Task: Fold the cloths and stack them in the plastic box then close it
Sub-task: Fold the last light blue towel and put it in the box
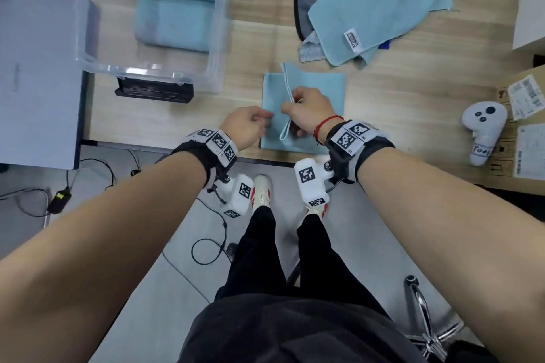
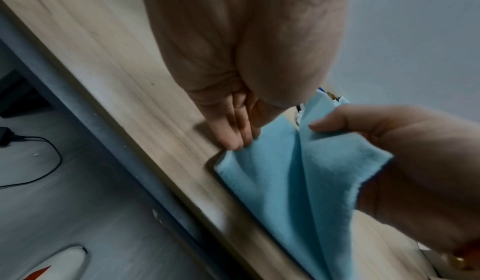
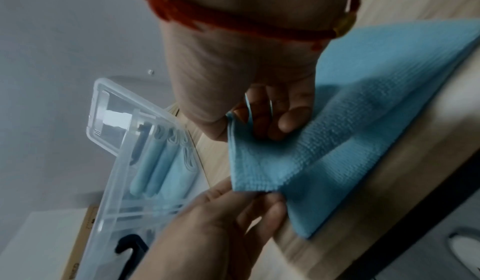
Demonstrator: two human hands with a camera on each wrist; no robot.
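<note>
as left hand (image 1: 246, 127) pinches the cloth (image 1: 318, 91), right hand (image 1: 309, 110) grips its fold.

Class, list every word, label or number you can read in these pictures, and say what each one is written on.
"Foot", handwritten, last letter unsure: on the white controller.
Shipping labels on the cardboard box: too small to read.
Tag on the loose cloth: blurred, unreadable.
Faint print on the grey box: unreadable.

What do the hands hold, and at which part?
The blue cloth: right hand grips its raised fold, left hand pinches its left edge.
</note>
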